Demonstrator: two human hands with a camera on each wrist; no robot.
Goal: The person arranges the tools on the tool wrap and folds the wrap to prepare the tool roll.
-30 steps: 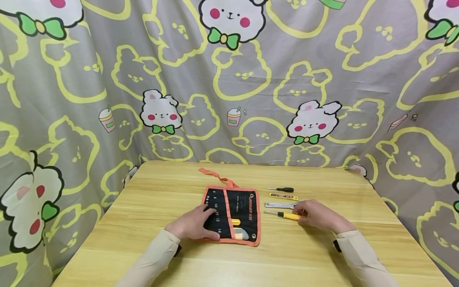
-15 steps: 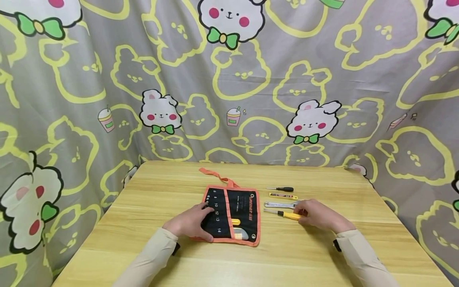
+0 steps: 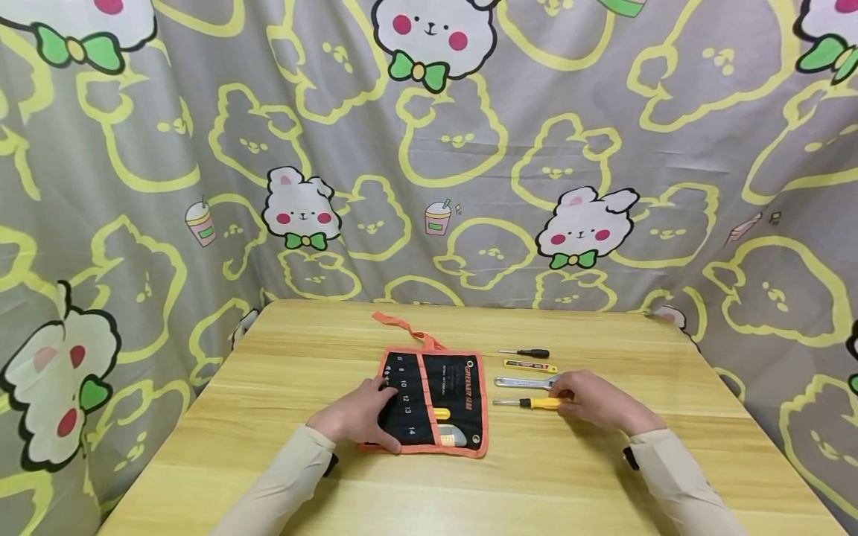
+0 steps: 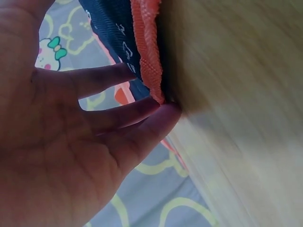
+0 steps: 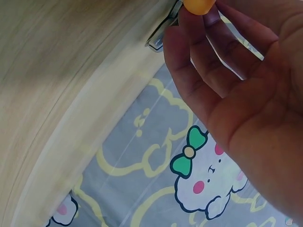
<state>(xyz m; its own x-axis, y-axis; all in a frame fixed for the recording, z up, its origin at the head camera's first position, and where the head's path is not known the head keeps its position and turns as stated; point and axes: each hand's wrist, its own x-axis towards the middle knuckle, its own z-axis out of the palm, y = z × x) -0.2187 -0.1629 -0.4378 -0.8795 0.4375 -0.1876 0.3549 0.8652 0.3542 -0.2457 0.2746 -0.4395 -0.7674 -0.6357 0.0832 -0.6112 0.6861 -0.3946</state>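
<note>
1. Pouch (image 3: 450,383), black with orange edging, lies flat on the wooden table (image 3: 570,491); its orange strap (image 3: 402,323) trails toward the back. A yellow-ended item (image 3: 441,414) and a grey tool (image 3: 457,433) show in its pocket.
2. Left hand (image 3: 355,413): spread, thumb at the near edge, fingertips at the pouch's left side. From here I cannot tell whether it presses or only rests.
3. Right hand (image 3: 596,402): fingers narrowed, pinching the yellow screwdriver (image 3: 544,403) by its handle end; shaft points toward the pouch. Lifted or touching wood: cannot tell.
4. Just behind that shaft lies the wrench (image 3: 521,383), one end hidden by the right hand in the head view. Farther back: yellow case (image 3: 529,366), then black screwdriver (image 3: 533,353).
5. Step in hand, my judgement: taking hold of the screwdriver while the other hand steadies the pouch.
6. Next move probably calls for a firm pinch and a lift clear of the wrench, without dragging it.
</note>
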